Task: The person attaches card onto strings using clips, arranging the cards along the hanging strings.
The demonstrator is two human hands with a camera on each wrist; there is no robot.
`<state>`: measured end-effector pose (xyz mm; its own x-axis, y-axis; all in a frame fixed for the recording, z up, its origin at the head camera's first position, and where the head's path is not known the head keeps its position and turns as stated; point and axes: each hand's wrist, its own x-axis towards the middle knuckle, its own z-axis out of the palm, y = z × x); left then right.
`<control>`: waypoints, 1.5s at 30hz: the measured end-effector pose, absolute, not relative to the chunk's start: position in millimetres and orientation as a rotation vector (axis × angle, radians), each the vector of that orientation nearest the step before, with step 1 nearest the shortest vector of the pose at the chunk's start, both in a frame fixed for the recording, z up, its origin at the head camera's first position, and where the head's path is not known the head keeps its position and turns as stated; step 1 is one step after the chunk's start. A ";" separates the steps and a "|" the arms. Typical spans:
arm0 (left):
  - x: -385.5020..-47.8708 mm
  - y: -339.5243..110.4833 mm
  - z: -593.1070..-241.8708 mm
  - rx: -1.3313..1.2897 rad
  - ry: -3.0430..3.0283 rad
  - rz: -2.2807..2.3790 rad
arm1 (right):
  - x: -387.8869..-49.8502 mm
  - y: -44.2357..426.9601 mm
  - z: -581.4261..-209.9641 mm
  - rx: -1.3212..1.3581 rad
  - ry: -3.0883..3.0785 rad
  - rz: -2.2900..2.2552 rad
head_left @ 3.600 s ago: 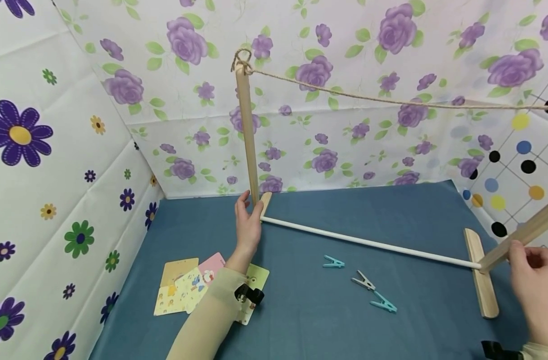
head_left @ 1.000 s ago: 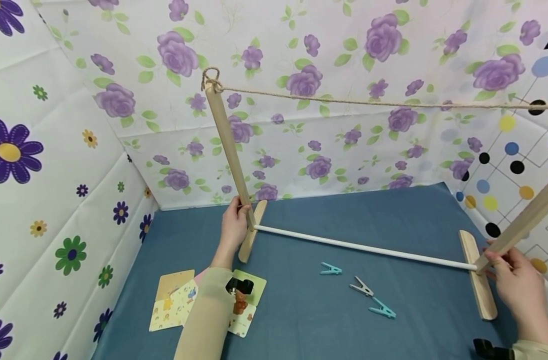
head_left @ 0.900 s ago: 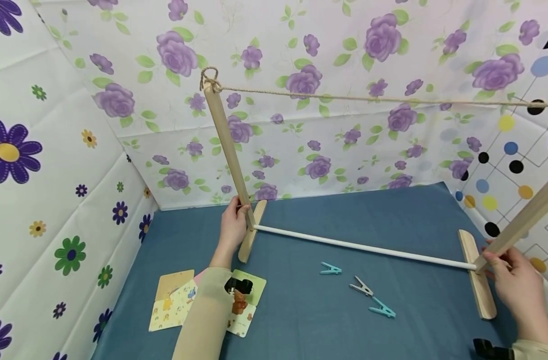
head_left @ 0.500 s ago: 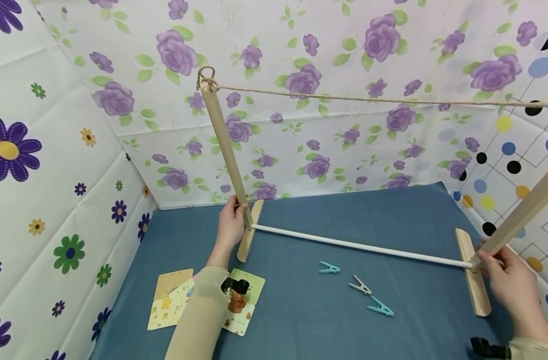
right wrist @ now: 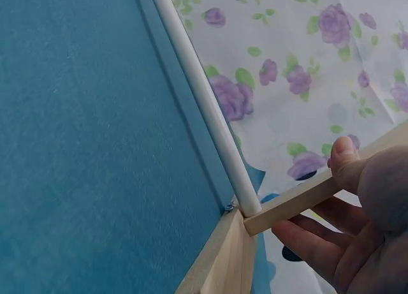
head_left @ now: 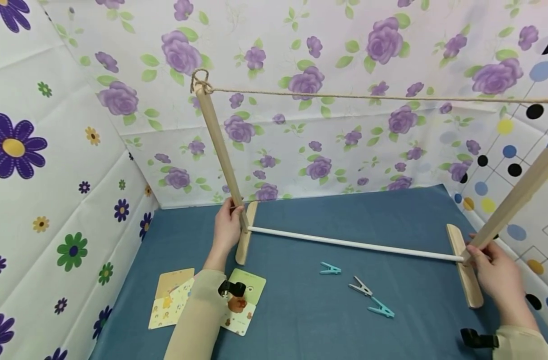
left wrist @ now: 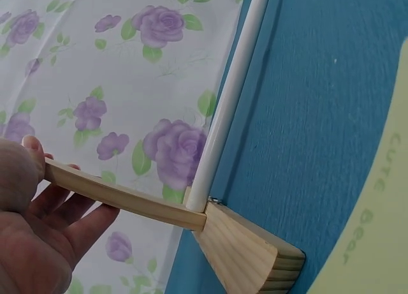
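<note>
"Wooden stand (head_left: 355,244) spans the blue cloth (head_left: 301,310) between both hands' fingers. What's changed?"

"Leftmost, the left hand (head_left: 227,225) pinches the left post (head_left: 220,150), thumb opposing fingers, parted only by the wood. Just below those fingers, the left base (head_left: 242,250) has slid further left. Between the two grips, the cord (head_left: 274,93) overhead looks straighter than a few seconds ago; the clothespins (head_left: 333,270) lie where they were. Rightmost, the right hand (head_left: 499,275) holds the right post (head_left: 522,195) similarly, and the right base (head_left: 471,285) beside its fingertips has come inward."

"Meaning?"

"I'd judge the stand is being shifted as one piece."

"Any writing?"

"Nearer the person than the left fingers, the green card (left wrist: 376,211) reads 'CUTE Bear'. Print on the other cards (head_left: 172,282), left of it, is too small. I see no brand."
</note>
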<state>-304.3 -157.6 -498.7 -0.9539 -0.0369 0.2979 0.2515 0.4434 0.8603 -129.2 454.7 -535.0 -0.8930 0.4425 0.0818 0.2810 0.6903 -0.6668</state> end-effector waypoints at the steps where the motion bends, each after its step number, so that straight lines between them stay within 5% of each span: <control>1: -303.7 -158.7 -498.6 -0.178 -2.426 -1.514 | -131.8 453.9 -534.9 -0.585 -2.667 0.999; 45: -292.4 -196.4 -503.0 -0.036 -2.363 -1.418 | -203.3 426.9 -533.1 -0.371 -2.645 0.973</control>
<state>-292.4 -196.4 -503.0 -0.9263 -0.1719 0.3353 0.2149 0.4900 0.8448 -203.3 426.9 -533.1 -0.9224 0.3382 0.1864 0.1367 0.7375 -0.6614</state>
